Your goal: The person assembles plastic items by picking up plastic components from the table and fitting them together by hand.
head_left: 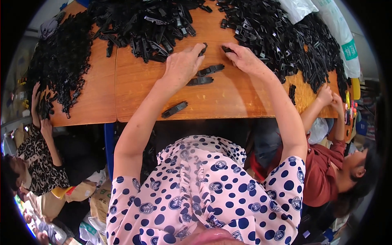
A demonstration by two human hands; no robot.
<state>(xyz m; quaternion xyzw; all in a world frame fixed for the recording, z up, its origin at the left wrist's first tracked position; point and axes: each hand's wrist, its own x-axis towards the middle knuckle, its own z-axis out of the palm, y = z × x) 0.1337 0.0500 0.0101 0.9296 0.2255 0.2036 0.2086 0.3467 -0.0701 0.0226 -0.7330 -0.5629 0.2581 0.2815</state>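
Pinching a narrow black plastic piece [203, 50] between thumb and fingers [195, 50] of left hand [179, 66], nearly closed, open only by the thickness of the piece. Likewise with right hand [247, 61]: gripping a small dark piece [226, 49] between thumb and fingertip, mostly covered, so can't tell its full shape. Holding both hands over the far half of the worktop [147, 87], backs up, near each other but apart.

Got two elongated black housings lying between the forearms, nearer than the fingertips: farther housing [211, 70] just beyond closer housing [200, 81], roughly parallel, can't tell if touching. Also see a lone housing [174, 109] off to the left, by the near edge. Spot a small black strip [292, 94] right of the right forearm.

Have three big heaps of black parts: middle heap [143, 24] beyond left hand, right heap [277, 41] beyond right hand, left heap [61, 53] mostly across the seam. Note white plastic bag [300, 8] on the far side of right heap, long clear bag [341, 32] along its right. See co-workers' hands too: one pair [46, 127] by left heap, another [325, 94] at the near-right end of right heap.
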